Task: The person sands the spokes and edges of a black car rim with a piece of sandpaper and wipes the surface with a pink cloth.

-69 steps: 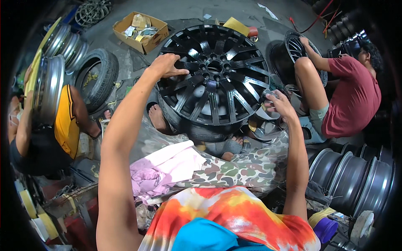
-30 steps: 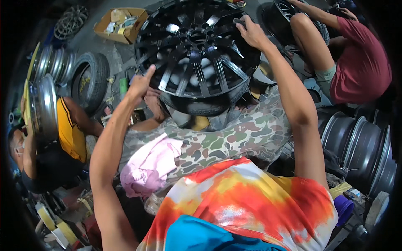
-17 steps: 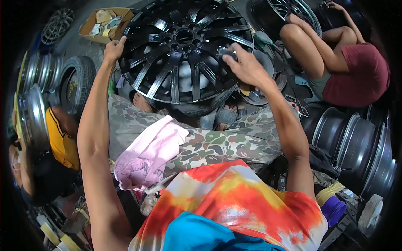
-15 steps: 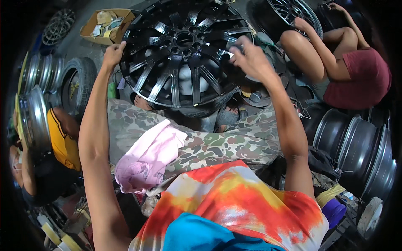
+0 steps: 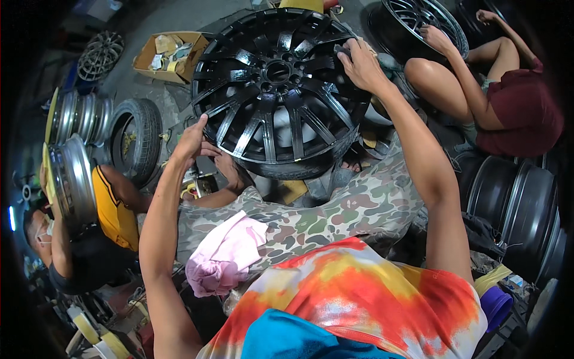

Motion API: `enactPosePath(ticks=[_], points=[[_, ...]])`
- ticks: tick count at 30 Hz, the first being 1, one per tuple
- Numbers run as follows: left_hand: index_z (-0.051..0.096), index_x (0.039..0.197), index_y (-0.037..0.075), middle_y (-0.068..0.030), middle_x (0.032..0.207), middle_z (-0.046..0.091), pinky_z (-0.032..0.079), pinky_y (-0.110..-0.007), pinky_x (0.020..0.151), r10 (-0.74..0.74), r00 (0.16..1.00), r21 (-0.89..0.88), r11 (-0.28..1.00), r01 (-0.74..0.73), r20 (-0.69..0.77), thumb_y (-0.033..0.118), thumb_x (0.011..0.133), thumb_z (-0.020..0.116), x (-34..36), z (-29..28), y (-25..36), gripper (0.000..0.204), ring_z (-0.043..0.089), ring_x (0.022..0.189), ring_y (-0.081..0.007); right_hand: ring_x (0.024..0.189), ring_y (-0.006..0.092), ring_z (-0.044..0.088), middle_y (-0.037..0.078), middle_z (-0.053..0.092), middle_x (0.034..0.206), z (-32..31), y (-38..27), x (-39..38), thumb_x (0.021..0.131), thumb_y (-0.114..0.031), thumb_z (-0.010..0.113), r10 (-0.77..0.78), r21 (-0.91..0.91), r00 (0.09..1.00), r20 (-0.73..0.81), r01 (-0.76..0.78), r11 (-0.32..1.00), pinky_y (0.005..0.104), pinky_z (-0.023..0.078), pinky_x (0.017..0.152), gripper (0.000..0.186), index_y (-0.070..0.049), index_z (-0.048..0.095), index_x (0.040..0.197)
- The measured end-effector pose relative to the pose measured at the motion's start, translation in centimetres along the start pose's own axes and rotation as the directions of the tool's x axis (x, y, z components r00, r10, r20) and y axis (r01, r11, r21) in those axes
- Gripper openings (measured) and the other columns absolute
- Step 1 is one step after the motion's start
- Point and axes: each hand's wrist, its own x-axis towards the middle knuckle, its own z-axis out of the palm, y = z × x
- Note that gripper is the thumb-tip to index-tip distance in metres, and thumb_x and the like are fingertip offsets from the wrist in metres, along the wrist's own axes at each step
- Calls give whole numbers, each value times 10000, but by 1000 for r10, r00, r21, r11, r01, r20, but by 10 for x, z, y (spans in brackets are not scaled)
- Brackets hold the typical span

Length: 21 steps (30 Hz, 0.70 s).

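A glossy black multi-spoke wheel rim (image 5: pixel 268 128) lies face up in front of me, tilted slightly, above a tyre-like dark ring. My left hand (image 5: pixel 192 142) grips its near left edge, thumb on top, other fingers below the lip. At the far right edge, my right hand (image 5: pixel 363 66) is closed on a small dark pad (image 5: pixel 342 50), pressed near the spoke ends; the fingers partly cover the pad. Wet-looking highlights show on several spokes. Across my camouflage-trousered lap rests a pink cloth (image 5: pixel 226 254).
A cardboard box (image 5: pixel 186 73) of scraps stands at the far left, near a loose tyre (image 5: pixel 156 128). Silver rims (image 5: pixel 76 173) and a person in black and yellow are at left. Another person (image 5: pixel 520 113) handles a rim (image 5: pixel 457 36) at right, above stacked dark rims (image 5: pixel 487 185).
My left hand has slid from the rim's far left edge to its near left edge. My right hand has moved outward to the rim's right edge. The view has shifted a little.
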Motion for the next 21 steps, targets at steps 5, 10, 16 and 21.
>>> enactPosePath(ticks=[5, 10, 16, 21], points=[[656, 1165, -43, -176, 791, 738, 603, -370, 493, 31, 989, 67, 998, -21, -147, 590, 1050, 528, 38, -1, -1, 656, 712, 546, -275, 1075, 510, 610, 335, 625, 1128, 9, -4, -9, 1033, -261, 584, 137, 157, 991, -5, -135, 978, 554, 487, 930, 347, 35, 533, 1209], [740, 971, -96, -150, 835, 743, 531, -377, 693, 393, 842, 350, 898, -266, -370, 547, 974, 691, 116, -80, -1, 645, 666, 766, -177, 1140, 481, 644, 324, 669, 1166, -13, -114, -57, 1017, -315, 612, 403, 321, 882, 243, -465, 825, 510, 493, 967, 391, 5, 552, 1232], [809, 1139, 78, -142, 1077, 792, 515, -363, 957, 478, 743, 392, 866, -310, -469, 517, 912, 720, 171, -82, 74, 502, 727, 1055, -260, 1088, 333, 641, 237, 666, 1203, -15, -183, -97, 1047, -363, 601, 348, 531, 863, 367, -501, 683, 415, 474, 968, 427, 8, 531, 1247], [760, 1225, 61, -184, 1125, 776, 522, -380, 987, 682, 684, 756, 583, -296, -258, 534, 903, 732, 157, -82, 74, 572, 724, 1117, -283, 1133, 414, 631, 266, 662, 1192, -71, -163, -69, 975, -325, 668, 3, 394, 962, 273, -115, 912, 487, 505, 958, 380, 3, 663, 1167]])
